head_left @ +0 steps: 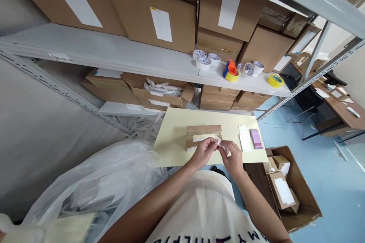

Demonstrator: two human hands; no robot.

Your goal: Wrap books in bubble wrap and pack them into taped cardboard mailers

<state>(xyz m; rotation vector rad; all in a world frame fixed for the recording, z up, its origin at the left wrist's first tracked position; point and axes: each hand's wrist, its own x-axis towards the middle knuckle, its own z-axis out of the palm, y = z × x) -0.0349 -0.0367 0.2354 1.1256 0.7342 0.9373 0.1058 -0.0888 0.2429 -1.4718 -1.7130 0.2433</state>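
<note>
My left hand (204, 152) and my right hand (234, 157) meet above the near edge of a pale yellow table (176, 136). Both pinch a small white, partly clear packet (218, 139) between their fingertips. Just behind the hands lies a flat brown taped cardboard parcel (203, 133) with a white label. To the right of it lie white label slips (244, 139) and a purple card (256, 138).
A grey shelf (114, 51) carries cardboard boxes and several tape rolls (203, 60), one in a coloured dispenser (230, 71). An open carton (288, 188) with small boxes stands on the blue floor at right. A large clear plastic bag (97, 186) fills the left foreground.
</note>
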